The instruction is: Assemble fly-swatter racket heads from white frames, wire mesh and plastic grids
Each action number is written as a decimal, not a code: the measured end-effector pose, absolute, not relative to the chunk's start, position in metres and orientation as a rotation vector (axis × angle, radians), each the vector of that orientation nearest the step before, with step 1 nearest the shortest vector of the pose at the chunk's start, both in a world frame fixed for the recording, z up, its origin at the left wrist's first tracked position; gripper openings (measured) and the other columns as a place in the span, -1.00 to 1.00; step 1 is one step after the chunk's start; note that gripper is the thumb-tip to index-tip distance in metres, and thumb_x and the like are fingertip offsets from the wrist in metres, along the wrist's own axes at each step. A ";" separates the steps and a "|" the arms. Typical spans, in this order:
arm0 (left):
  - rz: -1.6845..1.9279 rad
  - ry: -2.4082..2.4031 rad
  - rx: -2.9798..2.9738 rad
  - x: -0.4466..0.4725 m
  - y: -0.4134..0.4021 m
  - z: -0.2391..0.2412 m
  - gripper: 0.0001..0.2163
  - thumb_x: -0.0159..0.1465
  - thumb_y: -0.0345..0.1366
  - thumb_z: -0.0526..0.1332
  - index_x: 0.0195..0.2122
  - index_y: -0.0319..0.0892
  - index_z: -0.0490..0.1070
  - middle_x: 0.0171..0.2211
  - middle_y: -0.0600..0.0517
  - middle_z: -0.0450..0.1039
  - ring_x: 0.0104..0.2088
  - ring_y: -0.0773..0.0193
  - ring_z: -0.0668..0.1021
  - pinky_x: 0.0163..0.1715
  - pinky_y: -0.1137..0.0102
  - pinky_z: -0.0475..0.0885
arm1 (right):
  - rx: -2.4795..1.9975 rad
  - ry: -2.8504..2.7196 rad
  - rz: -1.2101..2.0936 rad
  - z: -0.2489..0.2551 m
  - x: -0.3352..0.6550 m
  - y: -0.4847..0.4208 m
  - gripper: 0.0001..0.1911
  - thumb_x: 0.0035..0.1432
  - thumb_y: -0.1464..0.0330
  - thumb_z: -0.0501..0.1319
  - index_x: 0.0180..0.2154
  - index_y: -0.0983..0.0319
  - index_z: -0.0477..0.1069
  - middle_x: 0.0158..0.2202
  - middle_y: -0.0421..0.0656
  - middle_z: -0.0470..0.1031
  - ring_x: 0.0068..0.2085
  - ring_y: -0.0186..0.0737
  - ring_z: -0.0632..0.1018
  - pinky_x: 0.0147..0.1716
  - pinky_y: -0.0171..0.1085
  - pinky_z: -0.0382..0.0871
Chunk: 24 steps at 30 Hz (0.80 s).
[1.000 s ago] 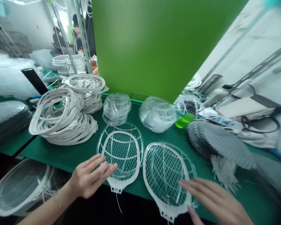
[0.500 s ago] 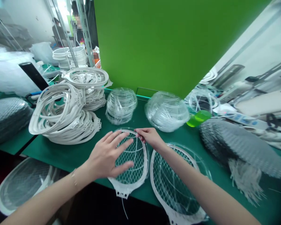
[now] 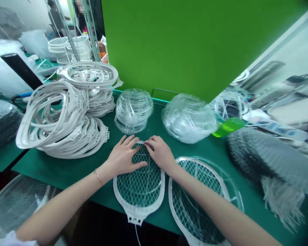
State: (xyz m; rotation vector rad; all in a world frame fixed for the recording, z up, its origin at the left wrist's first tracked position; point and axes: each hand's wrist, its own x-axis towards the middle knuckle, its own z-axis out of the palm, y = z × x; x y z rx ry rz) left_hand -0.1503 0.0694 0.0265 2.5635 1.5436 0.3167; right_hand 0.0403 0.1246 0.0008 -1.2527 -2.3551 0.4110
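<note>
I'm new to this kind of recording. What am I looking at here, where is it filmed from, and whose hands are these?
There is no machine: these are a person's own bare hands, filmed by one camera worn on their head, looking forward and down.

The left hand spreads over the far part of a white racket-shaped frame with mesh across it. The right hand has its fingertips at the far rim; whether they grip anything is hard to tell.

On the green table, a second frame lies partly beneath the right forearm. Beyond are piled white frames at left and two stacks of clear rings; grey mesh lies at right.
</note>
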 end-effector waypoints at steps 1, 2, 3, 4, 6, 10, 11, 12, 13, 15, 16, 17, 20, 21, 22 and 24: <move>0.314 1.535 2.563 -0.151 0.070 0.026 -0.34 0.31 0.25 0.04 0.14 -0.21 0.47 0.30 -0.18 0.28 0.33 -0.14 0.26 0.33 -0.09 0.12 | -1.235 -2.397 0.366 -0.001 0.040 0.127 -0.82 0.32 0.40 0.13 -0.22 0.20 0.53 -0.22 -0.07 0.50 -0.12 -0.11 0.49 -0.13 -0.16 0.42; 0.315 1.526 2.562 -0.151 0.070 0.026 -0.34 0.31 0.25 0.04 0.14 -0.20 0.47 0.29 -0.17 0.29 0.33 -0.14 0.26 0.34 -0.09 0.10 | -1.225 -2.429 0.321 -0.002 0.040 0.129 -0.81 0.32 0.41 0.12 -0.25 0.21 0.52 -0.24 -0.07 0.49 -0.14 -0.10 0.49 -0.15 -0.16 0.41; 0.319 1.518 2.560 -0.152 0.071 0.026 -0.34 0.31 0.25 0.04 0.14 -0.19 0.47 0.29 -0.16 0.29 0.32 -0.14 0.27 0.34 -0.10 0.09 | -1.216 -2.451 0.283 -0.003 0.040 0.131 -0.82 0.32 0.42 0.12 -0.27 0.22 0.50 -0.25 -0.07 0.49 -0.15 -0.10 0.48 -0.16 -0.16 0.41; 0.326 1.512 2.557 -0.152 0.071 0.026 -0.35 0.31 0.25 0.04 0.15 -0.17 0.47 0.29 -0.15 0.28 0.32 -0.14 0.27 0.34 -0.10 0.08 | -1.205 -2.463 0.254 -0.003 0.040 0.132 -0.84 0.31 0.43 0.13 -0.28 0.22 0.49 -0.26 -0.07 0.48 -0.15 -0.10 0.47 -0.17 -0.16 0.40; 0.339 1.500 2.555 -0.154 0.071 0.025 -0.35 0.31 0.25 0.05 0.16 -0.15 0.45 0.29 -0.13 0.28 0.32 -0.14 0.26 0.35 -0.11 0.06 | -1.185 -2.459 0.216 -0.004 0.041 0.135 -0.87 0.29 0.44 0.15 -0.29 0.22 0.46 -0.26 -0.08 0.46 -0.15 -0.09 0.46 -0.15 -0.16 0.40; 0.350 1.457 2.587 -0.155 0.072 0.024 -0.34 0.32 0.25 0.04 0.17 -0.19 0.43 0.29 -0.12 0.28 0.34 -0.12 0.23 0.37 -0.07 -0.01 | -1.205 -2.459 0.141 -0.006 0.041 0.135 -0.88 0.29 0.45 0.15 -0.27 0.26 0.45 -0.26 -0.06 0.46 -0.15 -0.09 0.45 -0.13 -0.17 0.39; 0.350 1.445 2.597 -0.155 0.072 0.023 -0.34 0.32 0.25 0.03 0.17 -0.20 0.43 0.29 -0.12 0.29 0.34 -0.10 0.23 0.38 -0.06 -0.02 | -1.211 -2.470 0.118 -0.007 0.041 0.135 -0.88 0.30 0.45 0.14 -0.27 0.27 0.46 -0.26 -0.06 0.47 -0.15 -0.09 0.45 -0.13 -0.17 0.39; 0.347 1.436 2.604 -0.155 0.072 0.023 -0.34 0.33 0.24 0.03 0.17 -0.22 0.43 0.29 -0.12 0.30 0.34 -0.09 0.24 0.38 -0.05 -0.04 | -1.213 -2.482 0.098 -0.007 0.041 0.133 -0.87 0.30 0.45 0.14 -0.27 0.28 0.46 -0.26 -0.06 0.47 -0.16 -0.10 0.45 -0.14 -0.18 0.38; 0.344 1.428 2.608 -0.155 0.072 0.023 -0.34 0.33 0.23 0.03 0.17 -0.22 0.43 0.29 -0.12 0.30 0.34 -0.08 0.24 0.38 -0.04 -0.04 | -1.216 -2.490 0.075 -0.008 0.041 0.131 -0.86 0.31 0.45 0.14 -0.27 0.28 0.46 -0.26 -0.06 0.47 -0.16 -0.11 0.45 -0.15 -0.19 0.38; 0.338 1.411 2.609 -0.154 0.072 0.022 -0.34 0.33 0.23 0.03 0.16 -0.23 0.43 0.28 -0.12 0.31 0.33 -0.07 0.27 0.38 -0.03 -0.04 | -1.235 -2.493 0.031 -0.008 0.040 0.127 -0.85 0.32 0.44 0.13 -0.27 0.28 0.47 -0.26 -0.06 0.48 -0.17 -0.12 0.46 -0.18 -0.21 0.37; 0.337 1.402 2.608 -0.153 0.072 0.022 -0.35 0.33 0.23 0.04 0.16 -0.23 0.42 0.28 -0.12 0.31 0.33 -0.07 0.27 0.38 -0.02 -0.04 | -1.251 -2.495 0.009 -0.008 0.038 0.124 -0.85 0.33 0.44 0.13 -0.27 0.27 0.47 -0.27 -0.06 0.48 -0.17 -0.13 0.46 -0.20 -0.22 0.37; 0.336 1.396 2.607 -0.153 0.072 0.022 -0.34 0.33 0.23 0.05 0.17 -0.23 0.42 0.28 -0.12 0.31 0.32 -0.07 0.28 0.38 -0.02 -0.04 | -1.275 -2.501 -0.014 -0.007 0.036 0.123 -0.84 0.33 0.44 0.13 -0.28 0.27 0.47 -0.27 -0.06 0.48 -0.18 -0.14 0.46 -0.22 -0.23 0.37; 0.339 1.390 2.599 -0.152 0.072 0.022 -0.34 0.32 0.22 0.08 0.18 -0.25 0.40 0.27 -0.13 0.32 0.31 -0.06 0.30 0.38 -0.01 -0.03 | -1.360 -2.573 -0.062 0.000 0.028 0.123 -0.82 0.32 0.46 0.13 -0.32 0.27 0.48 -0.28 -0.06 0.48 -0.20 -0.14 0.48 -0.28 -0.24 0.36; 0.345 1.388 2.594 -0.153 0.072 0.022 -0.34 0.31 0.22 0.09 0.18 -0.25 0.40 0.27 -0.14 0.33 0.30 -0.04 0.31 0.38 0.00 -0.02 | -1.381 -2.618 -0.064 0.005 0.026 0.125 -0.81 0.31 0.47 0.13 -0.33 0.27 0.49 -0.28 -0.05 0.49 -0.20 -0.14 0.48 -0.29 -0.24 0.36; 0.353 1.384 2.587 -0.153 0.072 0.023 -0.34 0.31 0.22 0.10 0.17 -0.25 0.40 0.26 -0.14 0.34 0.29 -0.02 0.33 0.38 0.01 -0.02 | -1.395 -2.668 -0.050 0.011 0.025 0.128 -0.81 0.30 0.48 0.14 -0.34 0.27 0.50 -0.28 -0.04 0.49 -0.19 -0.14 0.49 -0.29 -0.24 0.36; 0.360 1.377 2.577 -0.153 0.073 0.024 -0.36 0.30 0.21 0.12 0.16 -0.24 0.41 0.24 -0.13 0.37 0.25 0.02 0.38 0.38 0.03 -0.01 | -1.387 -2.751 0.030 0.026 0.027 0.128 -0.81 0.29 0.43 0.16 -0.36 0.26 0.52 -0.27 -0.03 0.51 -0.17 -0.10 0.50 -0.28 -0.21 0.38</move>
